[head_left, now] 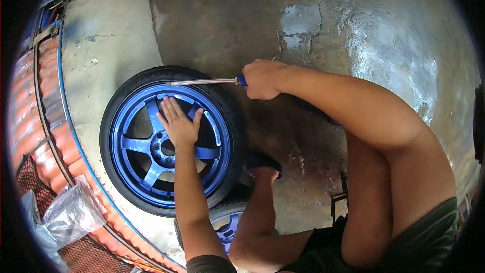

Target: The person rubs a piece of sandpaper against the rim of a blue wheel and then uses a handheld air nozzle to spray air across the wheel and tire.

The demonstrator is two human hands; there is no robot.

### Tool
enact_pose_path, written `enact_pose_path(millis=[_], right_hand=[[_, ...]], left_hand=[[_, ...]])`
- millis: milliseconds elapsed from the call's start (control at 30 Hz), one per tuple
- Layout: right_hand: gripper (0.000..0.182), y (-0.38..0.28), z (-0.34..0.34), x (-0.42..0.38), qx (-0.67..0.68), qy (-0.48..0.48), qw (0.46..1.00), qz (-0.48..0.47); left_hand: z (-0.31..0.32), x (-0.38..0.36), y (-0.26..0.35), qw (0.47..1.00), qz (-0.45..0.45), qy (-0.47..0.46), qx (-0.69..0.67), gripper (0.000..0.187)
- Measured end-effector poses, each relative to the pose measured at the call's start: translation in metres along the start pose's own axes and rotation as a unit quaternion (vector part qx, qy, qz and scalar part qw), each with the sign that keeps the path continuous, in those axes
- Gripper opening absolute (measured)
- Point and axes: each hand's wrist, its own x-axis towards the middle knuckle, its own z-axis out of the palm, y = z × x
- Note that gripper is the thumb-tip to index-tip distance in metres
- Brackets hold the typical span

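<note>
A blue multi-spoke wheel (135,144) with a black tire (107,126) lies flat on the ground in front of me. My left hand (181,125) rests over its upper spokes, fingers stretched out and thumb apart, holding nothing. To the right of the tire, my right hand (263,80) is closed around the blue handle of an air blow gun (204,82). Its long, thin metal tube points left, and the dark tip is over the upper edge of the rim. Most of the handle is hidden inside my fist.
Below the first wheel, a second blue wheel (228,227) is partly covered by my left arm and leg. A blue hose (70,121) runs along an orange corrugated sheet (48,65) at left, near a clear plastic bag (76,215). The dark floor (212,20) looks wet.
</note>
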Motion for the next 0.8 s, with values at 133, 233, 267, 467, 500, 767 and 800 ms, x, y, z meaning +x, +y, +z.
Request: enact_pose_path(millis=[133,233,267,467,500,767,800], right_hand=[[0.039,0.013,-0.006,-0.009,0.007,0.003,1.0,0.018],[0.035,0.016,-0.002,-0.006,0.004,0.023,1.0,-0.014],[0.035,0.018,0.0,-0.004,0.0,0.034,0.999,-0.028],[0.04,0.013,-0.008,-0.008,-0.046,-0.035,0.998,-0.022],[0.04,0.011,-0.009,-0.01,-0.045,-0.049,0.997,-0.027],[0.04,0.015,-0.002,-0.019,-0.08,-0.104,0.99,-0.044],[0.039,0.015,0.001,-0.018,-0.078,-0.099,0.991,-0.049]], left_hand=[[-0.018,0.012,0.019,0.999,-0.016,-0.035,-0.015,0.128],[-0.03,0.013,0.019,0.997,-0.008,-0.08,0.013,0.128],[-0.032,0.011,0.018,0.997,0.004,-0.082,0.007,0.127],[-0.019,-0.045,0.043,0.975,0.149,-0.008,-0.165,0.091],[-0.014,-0.062,0.054,0.965,0.194,-0.023,-0.176,0.089],[-0.029,-0.124,0.112,0.947,0.05,-0.189,-0.253,0.113],[-0.028,-0.135,0.11,0.953,0.062,-0.185,-0.233,0.113]])
